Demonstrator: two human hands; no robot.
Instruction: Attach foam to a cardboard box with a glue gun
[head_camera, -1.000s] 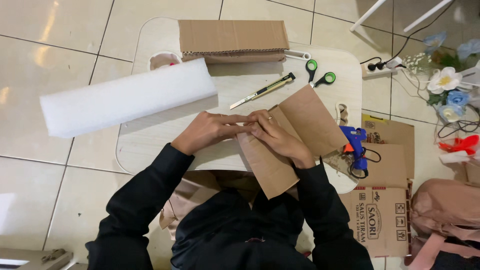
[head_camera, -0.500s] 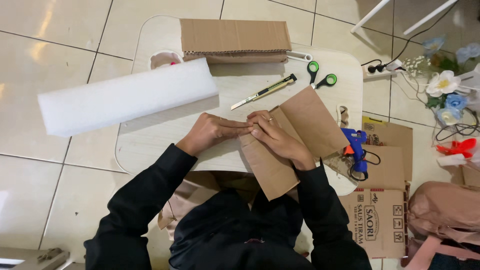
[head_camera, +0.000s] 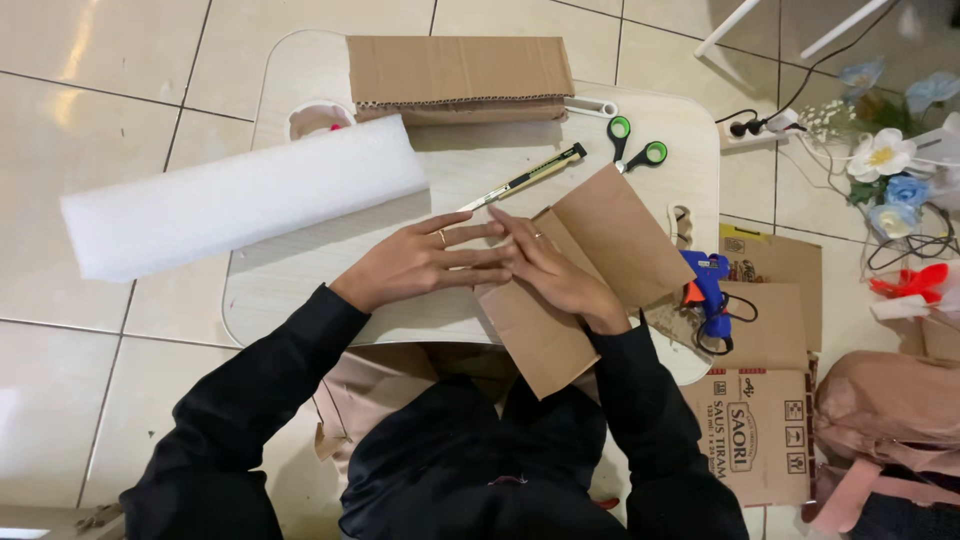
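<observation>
Cardboard lies folded at the table's near edge, part hanging over it. Both hands stay flat on it: left hand with fingers stretched along the crease, right hand pressing just beside. Hardly any shift from a second ago, so the fold is being held down. Knife, scissors and foam roll lie beyond.

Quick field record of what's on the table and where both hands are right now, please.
surface: small pale table on tiled floor
left hand: flat, fingers on the cardboard piece
right hand: pressing on the same cardboard piece
left of hands: white foam roll
far edge: folded cardboard box
tools: utility knife, green-handled scissors
right edge: blue glue gun
</observation>
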